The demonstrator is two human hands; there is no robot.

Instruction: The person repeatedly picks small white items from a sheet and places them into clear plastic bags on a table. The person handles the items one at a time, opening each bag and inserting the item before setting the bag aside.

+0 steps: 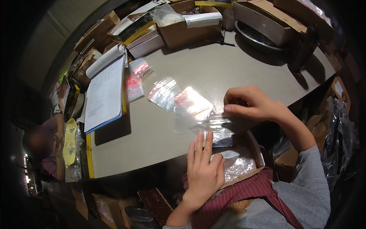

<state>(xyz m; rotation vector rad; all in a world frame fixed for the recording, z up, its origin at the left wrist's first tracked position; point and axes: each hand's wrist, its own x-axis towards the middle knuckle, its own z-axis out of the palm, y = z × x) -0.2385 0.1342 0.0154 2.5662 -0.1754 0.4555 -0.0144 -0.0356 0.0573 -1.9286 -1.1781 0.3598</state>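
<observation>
My left hand [205,170] reaches over the table's near edge, palm down, its fingers stretched out at the lower end of a clear plastic bag [218,129]. Above the bag's right side is my right hand [253,102], with thumb and forefinger drawn together; whether anything thin is between them is hidden. Shiny zip bags with red seals [193,102] lie overlapped just beyond, and more clear zip bags [164,94] fan out to their left. In front of my body, an open cardboard box [260,152] contains crumpled clear bags [240,171].
A clipboard with paper [105,91] rests at the left, beside small red-marked bags [134,86]. Cardboard boxes [190,33] and a round metal pan [259,44] line the far side. A pen [228,44] lies near them. Another person's arm [59,149] shows at far left.
</observation>
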